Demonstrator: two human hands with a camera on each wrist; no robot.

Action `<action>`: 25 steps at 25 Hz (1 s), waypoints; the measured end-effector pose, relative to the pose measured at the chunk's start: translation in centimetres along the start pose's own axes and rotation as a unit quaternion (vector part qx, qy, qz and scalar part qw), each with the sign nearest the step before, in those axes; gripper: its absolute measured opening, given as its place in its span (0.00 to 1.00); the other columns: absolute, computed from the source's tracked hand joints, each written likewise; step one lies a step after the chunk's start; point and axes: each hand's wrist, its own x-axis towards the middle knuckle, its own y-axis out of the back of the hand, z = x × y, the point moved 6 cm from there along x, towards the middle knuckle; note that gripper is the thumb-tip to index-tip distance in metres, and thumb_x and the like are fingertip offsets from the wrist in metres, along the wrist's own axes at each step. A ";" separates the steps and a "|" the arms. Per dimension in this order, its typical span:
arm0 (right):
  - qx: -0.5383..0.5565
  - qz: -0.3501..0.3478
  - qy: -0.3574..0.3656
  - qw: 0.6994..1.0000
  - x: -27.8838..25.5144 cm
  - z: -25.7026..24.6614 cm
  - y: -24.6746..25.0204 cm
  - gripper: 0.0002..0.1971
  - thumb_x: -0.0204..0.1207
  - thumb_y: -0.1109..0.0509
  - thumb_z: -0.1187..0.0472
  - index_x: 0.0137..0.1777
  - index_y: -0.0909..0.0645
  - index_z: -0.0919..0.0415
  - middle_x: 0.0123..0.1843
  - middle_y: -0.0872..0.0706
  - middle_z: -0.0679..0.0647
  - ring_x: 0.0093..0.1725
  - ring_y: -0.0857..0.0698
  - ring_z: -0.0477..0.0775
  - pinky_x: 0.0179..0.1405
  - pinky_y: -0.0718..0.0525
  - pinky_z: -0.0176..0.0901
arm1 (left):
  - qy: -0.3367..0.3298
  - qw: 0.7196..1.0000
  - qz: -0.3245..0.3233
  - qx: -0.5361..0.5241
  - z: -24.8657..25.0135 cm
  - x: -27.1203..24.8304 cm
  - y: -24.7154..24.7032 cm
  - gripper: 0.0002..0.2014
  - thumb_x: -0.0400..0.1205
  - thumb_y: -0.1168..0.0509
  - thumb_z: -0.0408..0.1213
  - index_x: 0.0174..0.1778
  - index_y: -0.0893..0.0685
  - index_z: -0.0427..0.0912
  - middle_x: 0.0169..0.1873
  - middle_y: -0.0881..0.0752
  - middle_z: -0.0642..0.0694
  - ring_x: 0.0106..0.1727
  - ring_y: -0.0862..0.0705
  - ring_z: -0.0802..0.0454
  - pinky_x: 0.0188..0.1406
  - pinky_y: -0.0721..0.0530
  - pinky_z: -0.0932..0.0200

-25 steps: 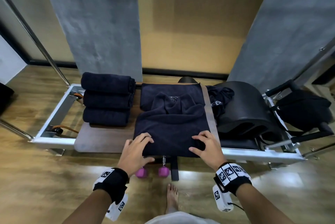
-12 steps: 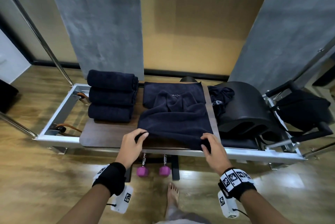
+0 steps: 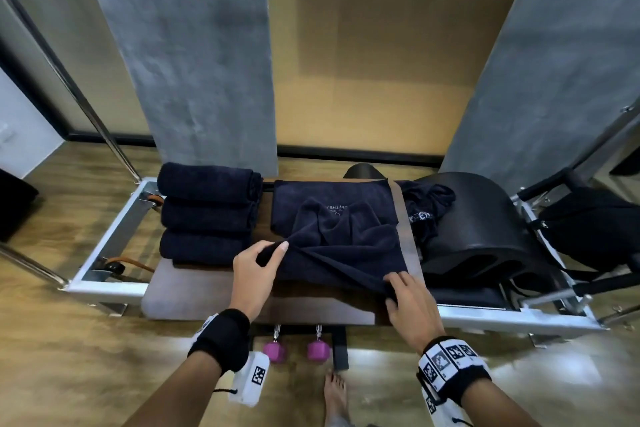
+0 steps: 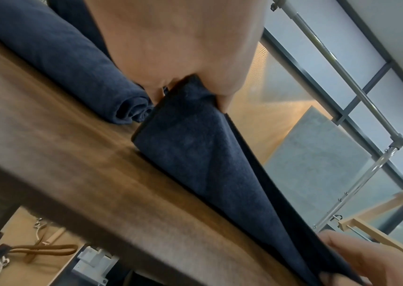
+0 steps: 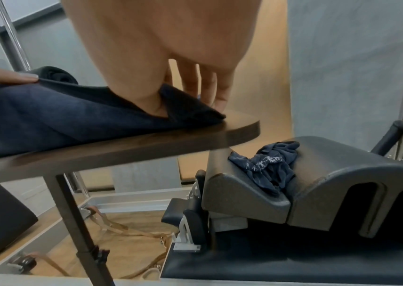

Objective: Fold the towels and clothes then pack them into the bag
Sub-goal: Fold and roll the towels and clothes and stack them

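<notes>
- We had the left hand (image 3: 258, 269) pinching the near-left corner of the dark navy towel (image 3: 341, 239), thumb on top and fingers underneath, corner lifted off the wooden tabletop (image 3: 194, 291) so it could be carried over for a fold.
- We had the right hand (image 3: 408, 295) holding the near-right corner, thumb tucked under the hem and fingers curled over it; this corner sat lower, just at the board, so the near edge ran slack and uneven between the two hands.
- The towel lay mid-table, far half flat with a bunched ridge across it; holding both near corners probably let us fold near edge to far edge.
- Three rolled towels (image 3: 207, 215) sat stacked at the far left, likely done and parked out of the way.
- A crumpled garment (image 3: 427, 210) lay on the black arc barrel (image 3: 485, 236) to the right, not yet folded.
- A black bag (image 3: 592, 229) sat far right, nothing packed that we could see.
</notes>
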 end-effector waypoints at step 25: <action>0.177 -0.022 -0.222 0.959 30.2 8.0 0.5 0.12 0.78 0.20 0.56 0.59 0.13 0.52 0.53 0.09 0.55 0.60 0.12 0.63 0.54 0.15 0.50 | 0.201 0.943 0.105 0.245 -5.2 20.9 -9.3 0.10 0.92 0.36 0.33 0.58 0.13 0.30 0.68 0.21 0.40 0.70 0.23 0.39 0.64 0.25 0.50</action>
